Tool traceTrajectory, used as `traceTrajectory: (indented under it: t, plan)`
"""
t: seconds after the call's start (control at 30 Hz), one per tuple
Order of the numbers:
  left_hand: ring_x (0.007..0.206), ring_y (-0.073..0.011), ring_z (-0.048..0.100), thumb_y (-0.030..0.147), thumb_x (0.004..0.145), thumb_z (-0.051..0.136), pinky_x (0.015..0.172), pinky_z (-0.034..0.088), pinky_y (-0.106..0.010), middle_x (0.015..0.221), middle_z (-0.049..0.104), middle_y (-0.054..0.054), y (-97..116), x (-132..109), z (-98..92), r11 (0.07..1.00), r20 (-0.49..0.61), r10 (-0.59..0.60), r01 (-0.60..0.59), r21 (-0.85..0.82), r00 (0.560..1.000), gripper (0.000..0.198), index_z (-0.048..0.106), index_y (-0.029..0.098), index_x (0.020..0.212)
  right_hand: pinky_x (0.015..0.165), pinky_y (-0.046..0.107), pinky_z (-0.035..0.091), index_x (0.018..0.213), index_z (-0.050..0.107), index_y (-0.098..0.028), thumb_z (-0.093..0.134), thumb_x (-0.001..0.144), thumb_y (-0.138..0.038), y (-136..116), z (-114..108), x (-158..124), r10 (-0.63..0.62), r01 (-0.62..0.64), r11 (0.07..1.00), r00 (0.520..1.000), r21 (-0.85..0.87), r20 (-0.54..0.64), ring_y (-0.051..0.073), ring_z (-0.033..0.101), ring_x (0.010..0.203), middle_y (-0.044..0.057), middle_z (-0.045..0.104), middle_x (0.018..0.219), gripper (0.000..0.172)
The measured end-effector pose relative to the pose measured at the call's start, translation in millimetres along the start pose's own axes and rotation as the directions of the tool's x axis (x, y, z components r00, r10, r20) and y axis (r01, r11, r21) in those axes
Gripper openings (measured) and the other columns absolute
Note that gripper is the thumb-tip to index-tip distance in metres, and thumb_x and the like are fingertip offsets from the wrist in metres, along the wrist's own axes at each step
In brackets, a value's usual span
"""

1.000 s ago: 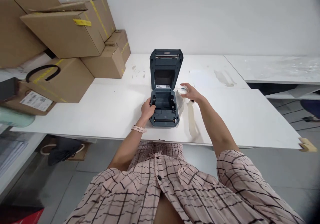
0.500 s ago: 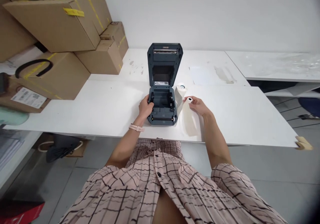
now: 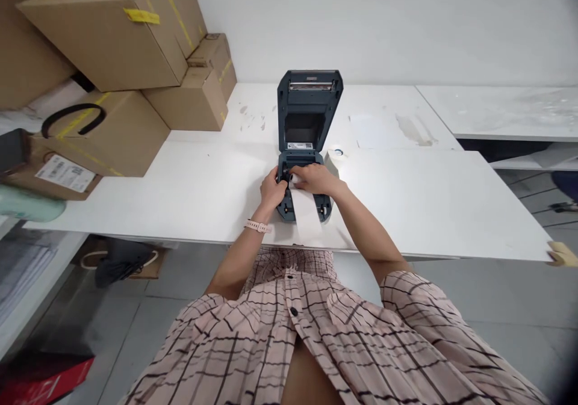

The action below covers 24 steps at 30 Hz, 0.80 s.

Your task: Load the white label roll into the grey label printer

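A dark grey label printer stands on the white table with its lid swung up. My left hand grips the printer's left side at the open bay. My right hand holds a small white paper roll over the bay, fingers curled round it. A loose strip of paper trails from the roll over the printer's front toward me. A second white roll sits on the table just right of the printer.
Stacked cardboard boxes crowd the table's left end, one with a black strap. A sheet of paper lies behind the printer on the right. Another white table stands further right. A dark bag lies on the floor.
My right hand has carried the paper roll from the table right of the printer to above the open bay, dragging the paper strip with it. My left hand stays on the printer.
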<state>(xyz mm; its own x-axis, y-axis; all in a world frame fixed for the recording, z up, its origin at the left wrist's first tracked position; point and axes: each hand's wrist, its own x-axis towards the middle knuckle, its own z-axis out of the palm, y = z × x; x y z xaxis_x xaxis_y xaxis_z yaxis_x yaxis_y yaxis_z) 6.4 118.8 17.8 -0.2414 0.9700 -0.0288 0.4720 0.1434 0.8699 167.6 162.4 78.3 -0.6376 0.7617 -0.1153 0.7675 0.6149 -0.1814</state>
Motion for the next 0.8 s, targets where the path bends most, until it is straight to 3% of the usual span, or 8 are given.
traceTrajectory:
  t: [0.1, 0.2, 0.33, 0.43, 0.53, 0.67, 0.8]
  plan:
    - [0.108, -0.0286, 0.070, 0.015, 0.076, 0.058, 0.103, 0.050, -0.043, 0.117, 0.078, -0.003, 0.8, -1.2, -0.3, 1.000, 0.001, -0.006, 0.006, -0.009, 1.000, 0.056, 0.069, 0.027, 0.129, 0.099, 0.049, 0.050, 0.144, 0.057, -0.015, 0.061, 0.094, -0.023, 0.6, 8.3, -3.2, -0.010, 0.010, 1.000, 1.000, -0.020, -0.014, 0.038, 0.070, 0.113, 0.019, 0.076, 0.119, 0.051]
    - [0.109, -0.0297, 0.069, 0.015, 0.076, 0.058, 0.103, 0.051, -0.045, 0.118, 0.077, -0.003, 1.1, -2.6, -1.6, 0.999, 0.010, 0.011, -0.010, -0.035, 1.000, 0.057, 0.068, 0.027, 0.131, 0.099, 0.050, 0.053, 0.148, 0.054, -0.018, 0.056, 0.097, -0.025, 3.5, 14.2, -27.3, -0.055, 0.077, 0.989, 0.985, 0.127, -0.165, 0.036, 0.065, 0.125, 0.015, 0.071, 0.134, 0.052]
    - [0.104, -0.0309, 0.070, 0.016, 0.078, 0.057, 0.099, 0.052, -0.047, 0.120, 0.077, -0.006, -0.4, -4.1, -1.2, 0.999, 0.015, 0.014, -0.013, -0.050, 1.000, 0.056, 0.068, 0.026, 0.131, 0.107, 0.055, 0.054, 0.140, 0.063, -0.025, 0.046, 0.104, -0.033, -10.6, 37.3, -70.6, -0.111, 0.221, 0.928, 0.933, 0.301, -0.343, 0.032, 0.063, 0.132, 0.010, 0.069, 0.140, 0.040]
    - [0.103, -0.0292, 0.070, 0.019, 0.078, 0.059, 0.097, 0.053, -0.045, 0.123, 0.076, -0.006, -3.6, -3.5, 1.7, 0.993, 0.028, 0.000, 0.003, -0.121, 1.000, 0.057, 0.066, 0.026, 0.134, 0.121, 0.059, 0.044, 0.140, 0.064, -0.027, 0.044, 0.106, -0.039, -32.1, 61.7, -96.2, -0.050, 0.187, 0.935, 0.910, 0.300, -0.412, 0.031, 0.054, 0.145, 0.009, 0.063, 0.151, 0.041]
    - [0.108, -0.0270, 0.070, 0.022, 0.078, 0.062, 0.097, 0.055, -0.040, 0.128, 0.074, -0.006, -6.0, -2.6, 4.7, 0.972, 0.040, 0.007, 0.002, -0.236, 0.999, 0.060, 0.063, 0.023, 0.137, 0.124, 0.061, 0.039, 0.144, 0.062, -0.031, 0.048, 0.105, -0.042, -48.7, 78.3, -110.3, 0.011, 0.129, 0.951, 0.893, 0.281, -0.450, 0.031, 0.049, 0.149, 0.008, 0.058, 0.155, 0.042]
    - [0.114, -0.0250, 0.070, 0.023, 0.078, 0.064, 0.099, 0.054, -0.035, 0.134, 0.072, -0.008, -6.0, -2.4, 6.7, 0.946, 0.049, 0.030, -0.012, -0.323, 0.998, 0.060, 0.061, 0.019, 0.137, 0.123, 0.061, 0.041, 0.142, 0.062, -0.036, 0.048, 0.106, -0.041, -53.7, 84.2, -115.1, 0.048, 0.129, 0.940, 0.867, 0.316, -0.495, 0.029, 0.053, 0.146, 0.004, 0.061, 0.151, 0.039]
    - [0.113, -0.0252, 0.070, 0.023, 0.078, 0.064, 0.099, 0.055, -0.036, 0.132, 0.073, -0.009, -5.8, -2.3, 6.8, 0.941, 0.061, 0.020, 0.002, -0.339, 0.998, 0.059, 0.061, 0.018, 0.137, 0.120, 0.060, 0.044, 0.133, 0.067, -0.032, 0.045, 0.107, -0.038, -47.3, 79.7, -116.4, 0.055, 0.155, 0.917, 0.862, 0.367, -0.503, 0.028, 0.058, 0.143, 0.005, 0.067, 0.146, 0.035]
